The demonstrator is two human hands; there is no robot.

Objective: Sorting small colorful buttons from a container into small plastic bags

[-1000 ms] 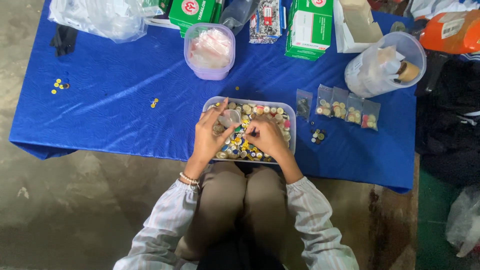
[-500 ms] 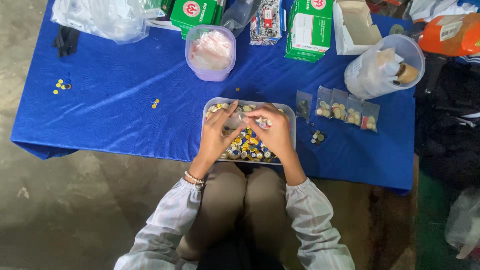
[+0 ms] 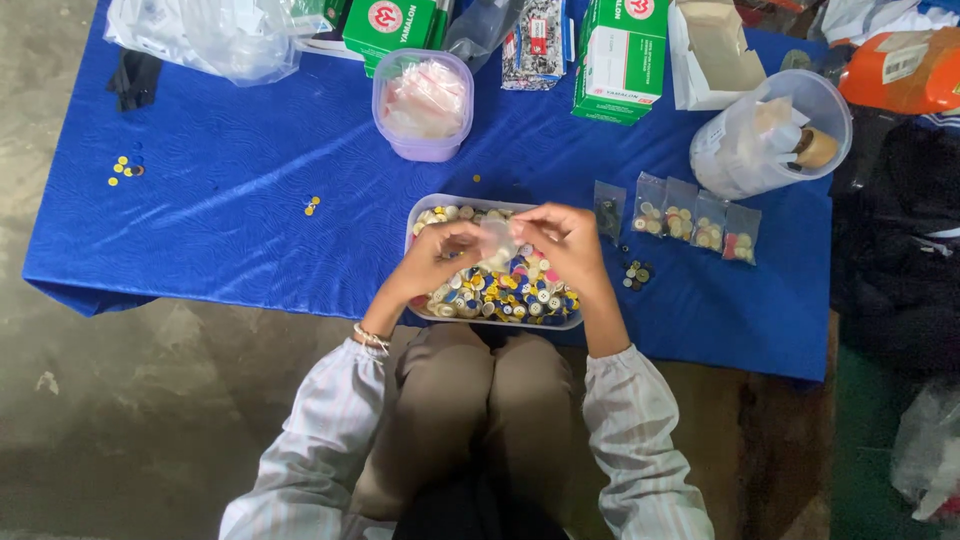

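Both forearms reach forward, the left hand [image 3: 432, 262] and right hand [image 3: 565, 240] raised close together, fingers pinched.

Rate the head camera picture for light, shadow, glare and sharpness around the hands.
Head view: soft, even daylight, no hard shadows; faint sheen on the blue cloth and the clear bag that the left hand and right hand pinch; the buttons in the tray are small and slightly soft; edges bend a little.

Bare blue cloth [image 3: 230, 215] left of button tray [image 3: 420, 215]; small bags [image 3: 690, 215] crowd right
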